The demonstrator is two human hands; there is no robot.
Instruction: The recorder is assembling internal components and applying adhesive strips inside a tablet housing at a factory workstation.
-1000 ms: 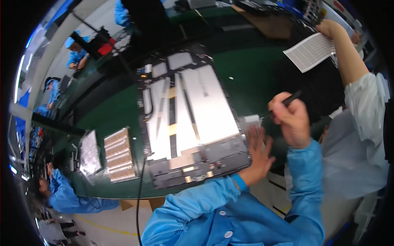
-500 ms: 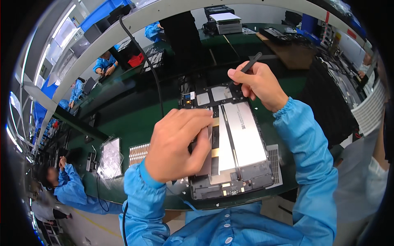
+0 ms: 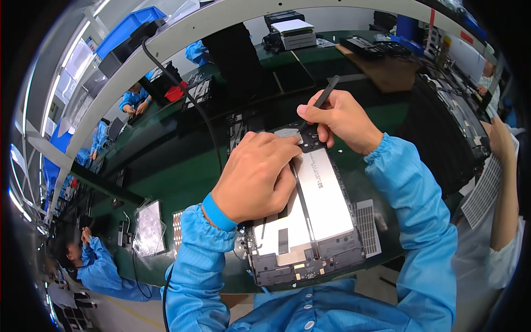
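An opened tablet (image 3: 326, 193) lies on the green bench before me, showing broad silver battery cells and black parts along both ends. My right hand (image 3: 345, 119) is closed on dark tweezers (image 3: 327, 91), pointed down at the tablet's far end. Close beside their tip rest the fingertips of my left hand (image 3: 257, 177), near a silver metal plate (image 3: 287, 133). The left fingers are bent over the tablet with the thumb apart, and I see nothing held in them. This hand covers the tablet's upper left part. A blue band (image 3: 219, 213) circles the left wrist.
A perforated light sheet (image 3: 366, 227) juts out by the tablet's right edge. At left lie a clear-wrapped panel (image 3: 149, 227) and a small black device (image 3: 123, 235). A black cable (image 3: 202, 113) hangs across the bench. Another person's arm (image 3: 503, 188) reaches in at right.
My left hand has moved up the tablet, uncovering the lower left battery cell and a dark strip. The tweezers stand steeper, and my right hand has shifted slightly left.
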